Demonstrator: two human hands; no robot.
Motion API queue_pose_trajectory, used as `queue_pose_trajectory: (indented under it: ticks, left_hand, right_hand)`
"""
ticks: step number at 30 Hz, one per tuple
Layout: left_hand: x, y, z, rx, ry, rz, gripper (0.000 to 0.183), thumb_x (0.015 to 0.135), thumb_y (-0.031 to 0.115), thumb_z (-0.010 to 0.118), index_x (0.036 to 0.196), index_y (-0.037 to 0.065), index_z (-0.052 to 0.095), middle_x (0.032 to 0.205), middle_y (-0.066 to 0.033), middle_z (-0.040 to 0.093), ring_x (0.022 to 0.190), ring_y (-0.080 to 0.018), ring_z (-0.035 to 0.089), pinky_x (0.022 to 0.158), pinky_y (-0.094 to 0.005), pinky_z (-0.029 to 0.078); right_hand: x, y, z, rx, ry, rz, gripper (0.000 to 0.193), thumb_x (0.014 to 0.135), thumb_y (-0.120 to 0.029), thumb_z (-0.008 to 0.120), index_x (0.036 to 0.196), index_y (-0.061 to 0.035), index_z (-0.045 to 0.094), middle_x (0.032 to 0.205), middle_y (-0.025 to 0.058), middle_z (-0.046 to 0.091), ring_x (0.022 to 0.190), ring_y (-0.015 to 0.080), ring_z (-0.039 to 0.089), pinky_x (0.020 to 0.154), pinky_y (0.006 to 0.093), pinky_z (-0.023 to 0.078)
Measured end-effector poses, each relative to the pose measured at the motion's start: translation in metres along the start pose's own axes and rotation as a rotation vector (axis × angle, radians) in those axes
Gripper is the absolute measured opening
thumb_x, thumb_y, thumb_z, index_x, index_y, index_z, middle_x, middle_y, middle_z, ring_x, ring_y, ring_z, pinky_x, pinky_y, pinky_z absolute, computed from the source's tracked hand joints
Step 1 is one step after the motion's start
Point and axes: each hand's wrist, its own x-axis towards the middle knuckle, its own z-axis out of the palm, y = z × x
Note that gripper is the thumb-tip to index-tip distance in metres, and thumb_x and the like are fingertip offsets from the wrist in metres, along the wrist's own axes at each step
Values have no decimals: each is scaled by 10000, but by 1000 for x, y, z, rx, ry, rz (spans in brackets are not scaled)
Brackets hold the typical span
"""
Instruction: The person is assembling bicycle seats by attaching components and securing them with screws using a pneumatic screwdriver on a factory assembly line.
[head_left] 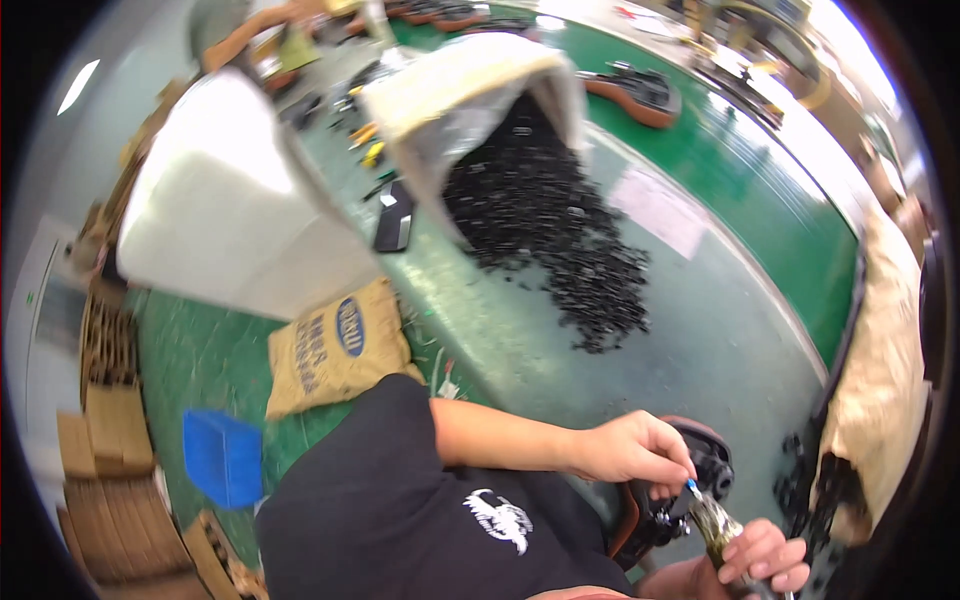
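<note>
In my right hand (pixel 765 555), at the lower right, is a tapered tool (pixel 715 525) with a shiny front, which looks like a power screwdriver. My right fingers wrap round its body. My left hand (pixel 640 450) pinches at its small blue tip (pixel 691 485); whether a tiny part sits between those fingers is too small to tell. Partly hidden under my left hand and the tool lies a brown-and-black moulded assembly (pixel 712 455), close against my body at the bench edge.
A tipped bag (pixel 470 75) spills small black parts (pixel 560 230) over the bench (pixel 690 330). A phone (pixel 394 217) lies left of them. Further off, a similar assembly (pixel 645 92) rests on a green belt (pixel 740 170). A paper sack (pixel 875 390) stands right; a blue bin (pixel 222 458) stands left.
</note>
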Motion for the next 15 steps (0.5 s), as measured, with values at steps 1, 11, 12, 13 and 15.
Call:
queue_pose_trajectory:
  ticks: [1, 11, 12, 13, 15]
  left_hand:
    - [1, 0, 0, 99, 3, 22, 125, 1014, -11, 691, 1112, -47, 760, 977, -98, 735, 838, -141, 709, 751, -279, 599]
    - [8, 0, 2, 364, -125, 108, 137, 958, -21, 764, 1092, -39, 787, 993, -101, 755, 859, -163, 718, 774, -300, 593]
    - [9, 1, 7, 293, -130, -39, 124, 973, 18, 765, 1077, -47, 783, 954, -83, 763, 818, -140, 719, 755, -282, 597]
    - [12, 2, 10, 117, -134, -210, 138, 990, 59, 760, 1078, -44, 784, 926, -84, 768, 793, -142, 722, 728, -283, 601]
    - [13, 8, 16, 145, -94, -312, 150, 1000, 65, 746, 1099, -43, 778, 932, -108, 767, 834, -172, 733, 749, -307, 605]
  right_hand:
    - [1, 2, -2, 3, -5, -3, 241, 1013, -162, 635, 1188, -47, 516, 988, 112, 519, 705, 233, 589, 659, 401, 505]
    - [-23, -7, -20, 27, 150, -45, 342, 850, -120, 794, 999, -80, 489, 875, 68, 582, 537, 144, 635, 519, 271, 576]
    - [-24, -8, -21, 29, 162, -38, 342, 850, -120, 794, 999, -80, 489, 875, 68, 582, 537, 144, 635, 519, 271, 576]
    - [-25, -8, -21, 37, 160, -74, 342, 845, -123, 802, 990, -82, 496, 867, 63, 585, 544, 141, 638, 521, 271, 578]
    - [-25, -6, -36, 73, 64, -106, 337, 836, -130, 818, 973, -90, 513, 855, 52, 595, 565, 136, 649, 523, 268, 580]
